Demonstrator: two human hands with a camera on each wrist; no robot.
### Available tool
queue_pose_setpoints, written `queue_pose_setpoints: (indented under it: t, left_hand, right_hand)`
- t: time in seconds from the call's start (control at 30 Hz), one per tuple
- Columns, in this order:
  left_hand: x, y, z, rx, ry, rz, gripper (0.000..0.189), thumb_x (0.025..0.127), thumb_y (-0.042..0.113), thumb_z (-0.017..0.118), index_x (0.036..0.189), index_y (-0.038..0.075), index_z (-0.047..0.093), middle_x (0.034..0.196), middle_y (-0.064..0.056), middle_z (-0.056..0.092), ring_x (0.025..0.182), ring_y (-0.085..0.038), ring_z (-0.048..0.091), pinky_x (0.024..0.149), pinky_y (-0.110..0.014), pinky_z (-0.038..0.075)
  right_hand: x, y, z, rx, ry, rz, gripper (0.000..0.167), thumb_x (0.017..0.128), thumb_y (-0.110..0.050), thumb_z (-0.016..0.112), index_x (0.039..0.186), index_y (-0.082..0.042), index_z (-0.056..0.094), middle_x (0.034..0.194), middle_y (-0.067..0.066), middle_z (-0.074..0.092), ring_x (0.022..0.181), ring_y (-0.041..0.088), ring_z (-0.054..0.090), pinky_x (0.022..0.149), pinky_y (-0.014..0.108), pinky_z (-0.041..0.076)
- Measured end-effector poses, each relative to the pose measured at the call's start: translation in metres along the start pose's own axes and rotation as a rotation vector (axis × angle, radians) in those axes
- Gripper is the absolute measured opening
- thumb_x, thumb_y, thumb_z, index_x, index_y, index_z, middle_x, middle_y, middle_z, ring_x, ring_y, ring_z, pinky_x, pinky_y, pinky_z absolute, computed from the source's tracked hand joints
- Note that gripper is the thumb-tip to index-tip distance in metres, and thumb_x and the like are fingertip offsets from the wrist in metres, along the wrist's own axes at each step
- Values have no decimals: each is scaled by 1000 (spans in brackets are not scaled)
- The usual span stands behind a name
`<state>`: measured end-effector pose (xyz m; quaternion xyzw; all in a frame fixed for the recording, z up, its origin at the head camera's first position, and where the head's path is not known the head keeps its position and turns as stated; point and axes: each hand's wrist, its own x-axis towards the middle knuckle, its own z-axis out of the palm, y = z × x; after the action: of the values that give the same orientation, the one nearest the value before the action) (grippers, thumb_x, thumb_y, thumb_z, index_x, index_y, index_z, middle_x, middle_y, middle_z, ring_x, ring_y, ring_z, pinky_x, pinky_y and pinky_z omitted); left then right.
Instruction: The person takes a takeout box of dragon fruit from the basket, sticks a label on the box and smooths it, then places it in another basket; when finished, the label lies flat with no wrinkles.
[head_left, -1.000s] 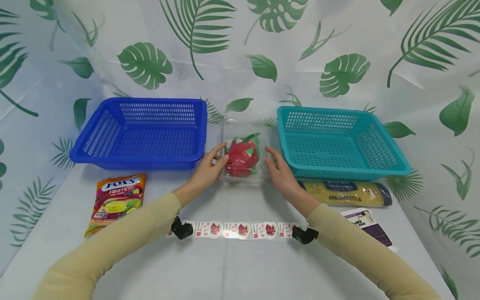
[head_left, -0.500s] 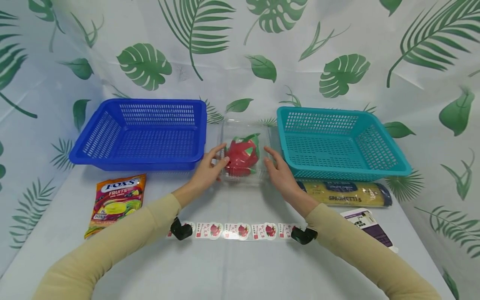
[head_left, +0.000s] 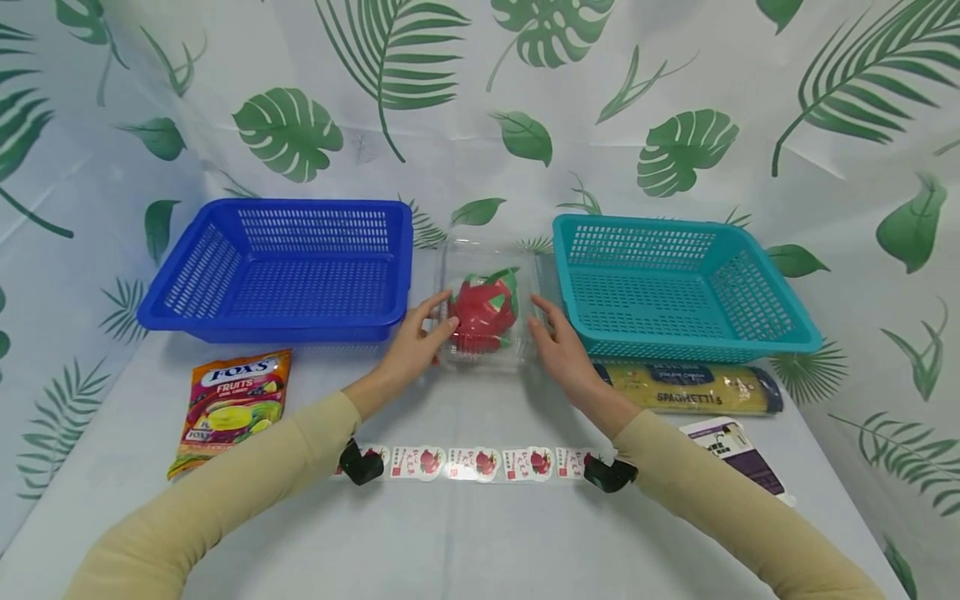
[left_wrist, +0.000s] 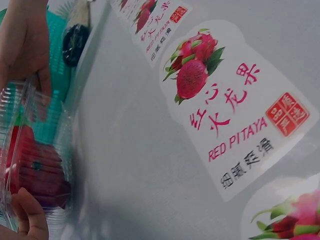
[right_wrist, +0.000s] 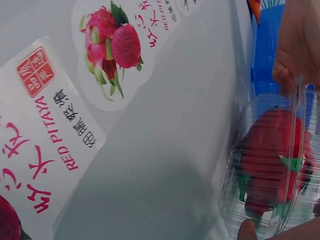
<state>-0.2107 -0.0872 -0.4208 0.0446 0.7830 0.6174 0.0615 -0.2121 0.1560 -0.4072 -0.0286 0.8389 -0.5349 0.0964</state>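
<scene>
A clear plastic clamshell box (head_left: pixel 491 254) with its lid down sits between the two baskets. Inside it lies a red dragon fruit (head_left: pixel 486 308) with green-tipped scales. My left hand (head_left: pixel 411 342) holds the box's left side, thumb and fingers at the rim. On the opposite side, my right hand (head_left: pixel 561 346) grips the rim in the same way. The left wrist view shows the left thumb (left_wrist: pixel 30 210) against the box wall; some fingers are hidden behind the plastic. Nearer the body lies a strip of red pitaya stickers (head_left: pixel 474 462).
A blue basket (head_left: pixel 277 325) stands left and a teal basket (head_left: pixel 690 343) right. A Fox's candy bag (head_left: pixel 232 404) lies front left. Below the teal basket are a spaghetti pack (head_left: pixel 690 389) and a purple-and-white package (head_left: pixel 738 457). A leaf-patterned sheet (head_left: pixel 450 125) hangs behind.
</scene>
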Motion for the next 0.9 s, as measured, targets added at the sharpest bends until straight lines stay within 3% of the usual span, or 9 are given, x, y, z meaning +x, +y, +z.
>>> queue_pose_setpoints:
  t: [0.2, 0.5, 0.7, 0.9]
  left_hand:
    - [3, 1, -1, 2, -3, -22, 52, 101, 38, 54, 150, 32, 39, 137, -12, 39, 61, -18, 46, 72, -52, 50]
    - [5, 0, -3, 12, -13, -5, 51, 101, 38, 54, 149, 31, 40, 136, -12, 40, 62, -18, 47, 67, -43, 51]
    - [5, 0, -2, 11, -11, -14, 52, 101, 39, 54, 150, 32, 39, 137, -11, 39, 63, -19, 47, 73, -51, 50]
    - [0, -5, 0, 10, 17, 25, 53, 101, 35, 54, 151, 31, 36, 140, -13, 39, 61, -20, 49, 67, -46, 52]
  right_hand:
    - [1, -2, 1, -2, -6, 0, 52, 105, -42, 39, 154, -28, 28, 161, 5, 19, 146, 31, 17, 112, 55, 27]
    - [3, -2, 0, -5, -10, -7, 52, 106, -38, 39, 155, -27, 27, 161, 4, 19, 147, 31, 16, 112, 54, 27]
    - [3, -3, 0, -6, -5, -11, 52, 106, -38, 40, 155, -26, 28, 161, 4, 21, 147, 29, 16, 112, 53, 27]
    - [-5, 1, -2, -24, -6, -43, 53, 105, -41, 40, 155, -29, 26, 161, 2, 20, 146, 28, 21, 112, 51, 30]
